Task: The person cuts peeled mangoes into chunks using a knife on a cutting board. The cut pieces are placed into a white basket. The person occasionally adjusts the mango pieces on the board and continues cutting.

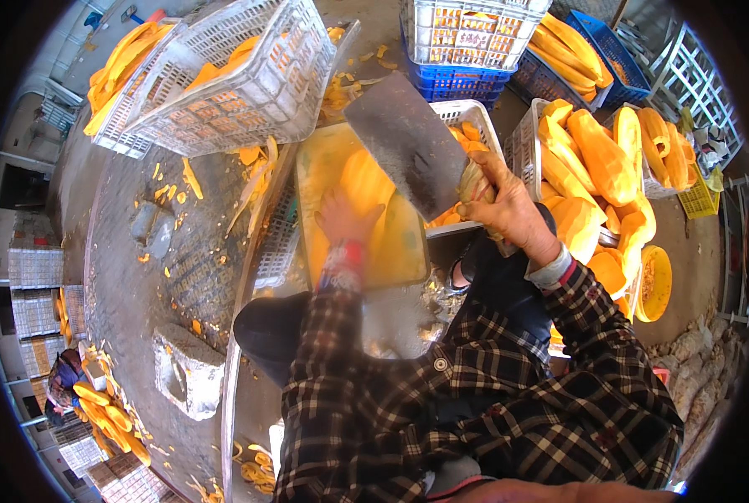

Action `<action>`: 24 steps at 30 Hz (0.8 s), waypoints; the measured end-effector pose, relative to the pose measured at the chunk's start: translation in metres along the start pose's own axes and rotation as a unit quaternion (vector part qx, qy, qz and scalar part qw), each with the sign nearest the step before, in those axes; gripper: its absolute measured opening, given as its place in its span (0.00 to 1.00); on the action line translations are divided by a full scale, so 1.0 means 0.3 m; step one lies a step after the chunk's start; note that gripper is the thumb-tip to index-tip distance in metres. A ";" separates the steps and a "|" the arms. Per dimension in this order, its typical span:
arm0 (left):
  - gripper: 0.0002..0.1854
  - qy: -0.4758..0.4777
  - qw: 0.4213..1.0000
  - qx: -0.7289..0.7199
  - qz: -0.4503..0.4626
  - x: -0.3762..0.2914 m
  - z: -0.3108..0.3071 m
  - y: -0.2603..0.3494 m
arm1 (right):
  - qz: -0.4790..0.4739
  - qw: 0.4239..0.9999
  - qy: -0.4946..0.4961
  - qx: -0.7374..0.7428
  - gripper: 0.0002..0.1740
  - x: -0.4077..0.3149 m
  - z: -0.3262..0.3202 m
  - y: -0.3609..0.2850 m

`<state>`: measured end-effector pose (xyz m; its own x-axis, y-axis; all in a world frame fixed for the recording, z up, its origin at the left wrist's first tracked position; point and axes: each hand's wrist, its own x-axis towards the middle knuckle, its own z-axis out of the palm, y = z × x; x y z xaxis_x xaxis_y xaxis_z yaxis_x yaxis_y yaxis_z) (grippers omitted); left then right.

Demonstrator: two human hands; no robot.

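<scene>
My right hand (506, 204) is closed around the wrapped handle of a broad cleaver (406, 144), whose wide dark blade is raised over the right part of a yellowish cutting board (315, 163). On the board lies orange peeled squash (365, 182), somewhat blurred. My left hand (347, 220) rests on it with the fingers spread, to the left of the blade. A white crate (475, 119) with cut orange pieces (469, 135) stands just beyond the cleaver, partly hidden by it and my right hand.
Crates of long peeled squash (607, 157) stand at the right, near a yellow bucket (654, 283). White crates (224, 100) stand upper left, stacked ones (469, 38) at the top. A concrete block (189, 371) and peel scraps lie left. A person (65, 380) is far left.
</scene>
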<state>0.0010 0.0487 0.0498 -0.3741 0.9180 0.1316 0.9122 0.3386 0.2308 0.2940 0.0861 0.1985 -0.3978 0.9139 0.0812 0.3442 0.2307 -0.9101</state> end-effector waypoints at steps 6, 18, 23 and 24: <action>0.54 -0.091 0.996 0.003 -0.025 0.022 -0.013 0.048 | -0.047 0.992 -0.040 -0.107 0.33 0.063 0.040 0.087; 0.33 0.051 0.992 -0.104 -0.049 0.044 0.055 0.056 | -0.075 0.967 -0.135 -0.200 0.22 0.088 0.108 0.170; 0.26 0.070 0.989 -0.108 -0.074 0.073 0.098 0.070 | -0.060 0.951 -0.169 -0.250 0.18 0.063 0.119 0.124; 0.25 0.077 0.989 -0.104 -0.067 0.075 0.100 0.069 | -0.061 0.949 -0.183 -0.248 0.18 0.060 0.119 0.122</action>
<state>0.0166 0.0826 0.0286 -0.5253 0.8201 0.2270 0.8043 0.3915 0.4471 0.2690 0.0992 0.1520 -0.6981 0.7138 -0.0566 0.5987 0.5385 -0.5930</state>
